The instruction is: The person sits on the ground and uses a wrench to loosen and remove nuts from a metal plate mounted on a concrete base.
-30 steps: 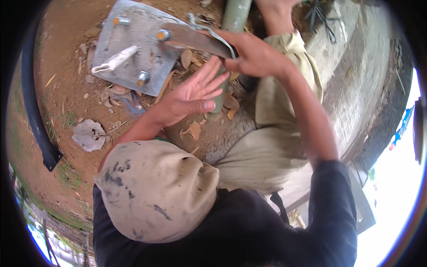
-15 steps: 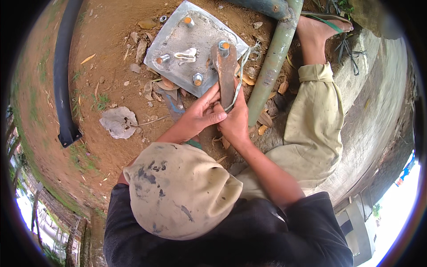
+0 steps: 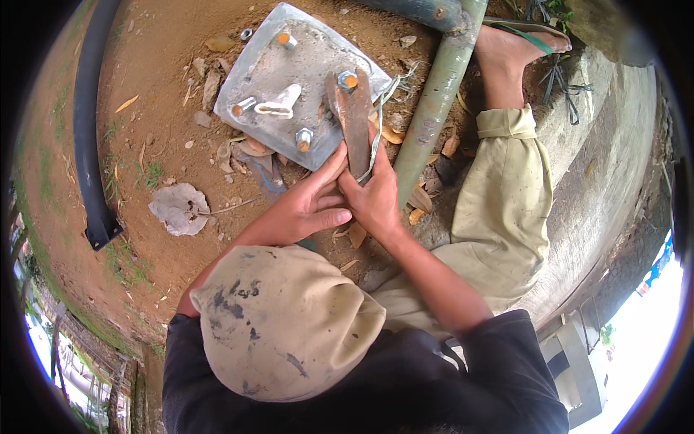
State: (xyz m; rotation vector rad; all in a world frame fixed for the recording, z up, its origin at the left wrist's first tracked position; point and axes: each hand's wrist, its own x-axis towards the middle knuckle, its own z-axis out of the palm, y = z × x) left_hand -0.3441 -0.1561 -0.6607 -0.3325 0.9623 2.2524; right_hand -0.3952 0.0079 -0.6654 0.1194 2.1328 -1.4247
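Observation:
A rusty flat open-ended spanner has its jaws around the nut on the right-hand bolt of a square concrete-topped base. My right hand is closed round the spanner's lower end. My left hand lies beside it, fingers stretched against the handle's left edge and thumb apart. A pale cord runs along the handle by my right fingers. Three more bolts stand up from the base: the near bolt carries a nut. A white looped piece lies between them.
A loose nut sits on the soil beyond the base. The green pipe slants close by on the right, joined to a dark pipe. A black curved post stands left. Dry leaves lie around; concrete edging runs right.
The view has shifted slightly, so the base appears farther left. My left thumb has come away from my right hand. The spanner stays on the same nut, tilted slightly more.

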